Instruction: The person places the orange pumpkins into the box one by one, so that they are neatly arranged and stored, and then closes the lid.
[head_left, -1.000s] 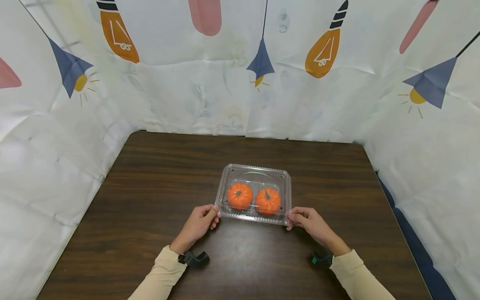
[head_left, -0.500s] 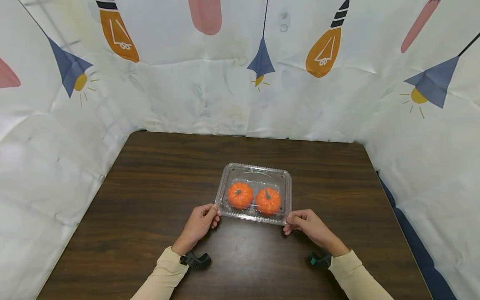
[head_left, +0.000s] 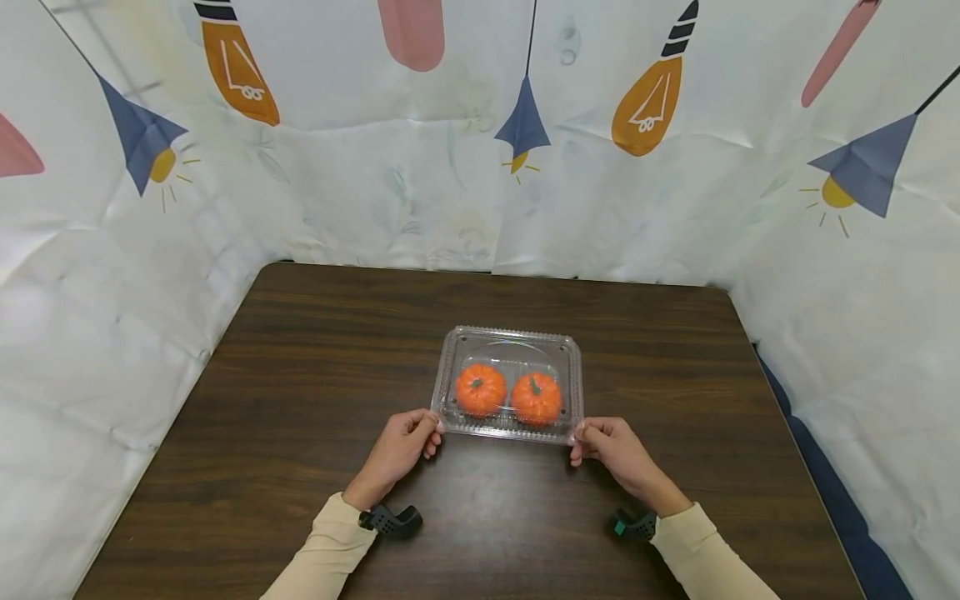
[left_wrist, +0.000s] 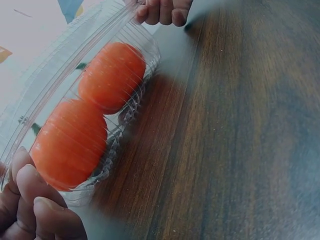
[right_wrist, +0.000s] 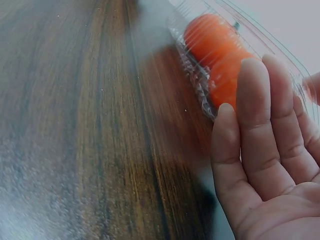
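Note:
A clear plastic clamshell container [head_left: 517, 346] with its lid down stands mid-table. Inside it, side by side, are two small orange pumpkins [head_left: 481, 390] with green stems. My left hand [head_left: 401, 446] pinches the container's near left corner at the rim. At the near right corner, my right hand [head_left: 611, 450] pinches the rim between thumb and fingers. In the left wrist view, the ribbed container wall [left_wrist: 135, 50] shows the pumpkins [left_wrist: 72, 145] through it. The right wrist view has the fingers [right_wrist: 255, 105] stretched along the rim, covering part of one pumpkin [right_wrist: 227, 75].
The dark wood-grain table [head_left: 315, 350] reaches back to a white curtain [head_left: 360, 192] printed with lamps and bulbs, which also hangs at both sides. A dark wrist strap [head_left: 390, 521] sits on each forearm. Something dark blue [head_left: 825, 492] lies beyond the right table edge.
The right hand has shifted slightly on the near right corner, and that corner has moved a little away from me. The left hand has kept its pinch and hardly moved.

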